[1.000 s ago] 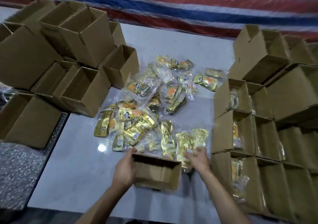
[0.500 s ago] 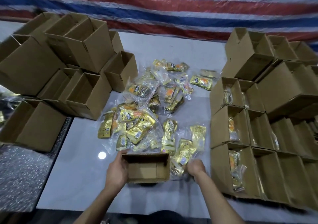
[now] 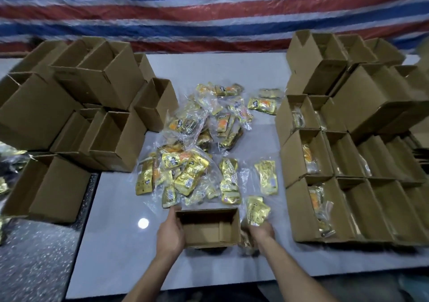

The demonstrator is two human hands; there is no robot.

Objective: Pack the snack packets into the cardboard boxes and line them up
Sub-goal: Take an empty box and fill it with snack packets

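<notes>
An open cardboard box (image 3: 209,228) sits near the table's front edge, and I see nothing inside it. My left hand (image 3: 170,231) grips its left wall. My right hand (image 3: 261,232) is just right of the box and holds a clear bag of gold snack packets (image 3: 256,210), lifted a little above the table; the hand is blurred. A loose pile of gold and orange snack packets (image 3: 199,160) lies on the white table (image 3: 116,243) behind the box.
Empty open boxes (image 3: 109,106) are heaped on the left, one (image 3: 48,188) overhanging a dark speckled surface. On the right stand rows of boxes (image 3: 308,155) with packets inside. A striped tarp hangs behind.
My right hand has pulled a bag of packets out of the pile toward me and to the box's right side. The box, held by my left hand, sits squarer to me.
</notes>
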